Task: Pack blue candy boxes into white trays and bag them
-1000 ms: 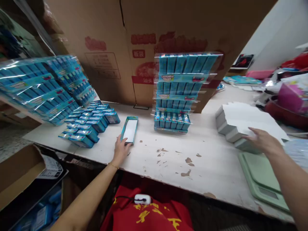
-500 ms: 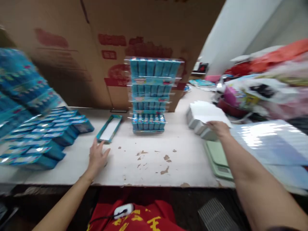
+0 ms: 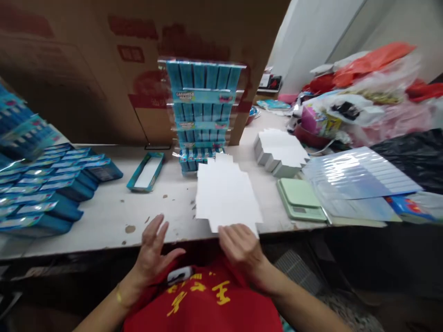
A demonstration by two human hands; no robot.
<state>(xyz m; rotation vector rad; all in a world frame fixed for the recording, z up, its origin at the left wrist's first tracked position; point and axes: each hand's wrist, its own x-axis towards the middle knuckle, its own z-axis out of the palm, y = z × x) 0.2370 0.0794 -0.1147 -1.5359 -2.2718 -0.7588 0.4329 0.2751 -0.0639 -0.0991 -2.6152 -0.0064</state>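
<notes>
My right hand [image 3: 240, 249] grips the near edge of a flat white die-cut card sheet [image 3: 226, 193], which is held over the table's front edge before me. Fingers apart and holding nothing, my left hand [image 3: 155, 251] hovers left of the sheet, near the front edge. Beyond it lies an open shallow blue box [image 3: 146, 172] with a white inside. A stack of similar white die-cut sheets [image 3: 281, 150] rests to the right. Behind the held sheet stand stacked blue boxes [image 3: 202, 110] in clear wrapping, their bottom row partly covered by it.
Rows of blue boxes [image 3: 51, 189] fill the table's left side. A large cardboard carton [image 3: 100, 78] rises behind. On the right are a green scale [image 3: 300, 198], shiny plastic sheets [image 3: 360, 175] and piled plastic bags [image 3: 374, 87].
My right hand has brought a white sheet from the stack on the right to the front middle. My left hand has moved away from the shallow blue box, toward me. The view has turned right.
</notes>
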